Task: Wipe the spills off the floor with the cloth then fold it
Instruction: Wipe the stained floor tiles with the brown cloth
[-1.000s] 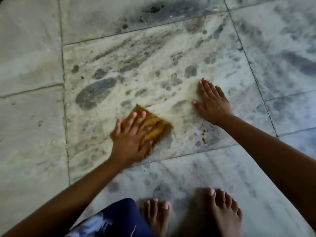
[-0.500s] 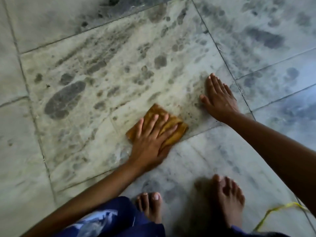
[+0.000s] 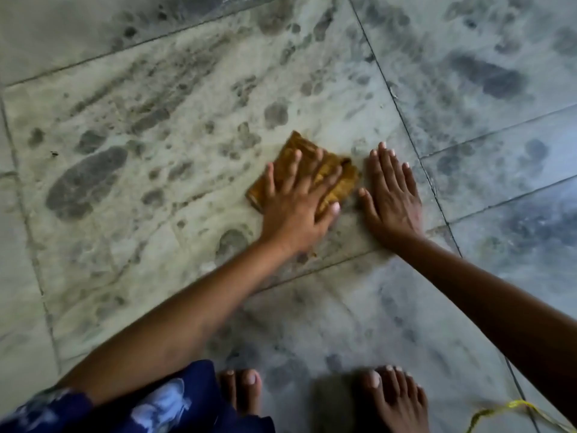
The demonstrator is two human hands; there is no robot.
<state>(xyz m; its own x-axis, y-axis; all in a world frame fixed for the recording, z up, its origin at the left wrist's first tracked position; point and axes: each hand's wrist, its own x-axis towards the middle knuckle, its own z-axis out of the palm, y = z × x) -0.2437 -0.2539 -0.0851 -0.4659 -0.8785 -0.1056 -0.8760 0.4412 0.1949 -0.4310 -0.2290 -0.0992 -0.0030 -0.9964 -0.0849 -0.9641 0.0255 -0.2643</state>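
A small mustard-brown cloth (image 3: 337, 179) lies bunched on the pale marble floor (image 3: 175, 98) near the middle of the view. My left hand (image 3: 296, 207) presses flat on it with straight, spread fingers and covers most of it. My right hand (image 3: 392, 201) rests flat on the floor just right of the cloth, its thumb almost at the cloth's edge. Dark wet smears and blotches (image 3: 84, 182) spread over the tile to the left and above. A small brown speck (image 3: 313, 254) sits by my left wrist.
My two bare feet (image 3: 396, 398) stand at the bottom edge, with a blue patterned garment (image 3: 162, 407) at the lower left. A yellow cord (image 3: 515, 407) lies on the floor at the lower right. Tile joints run diagonally across the floor.
My left hand has slid the cloth to the right, up against my right hand. The orange-brown specks seen earlier right of the cloth no longer show there. My right hand stayed planted.
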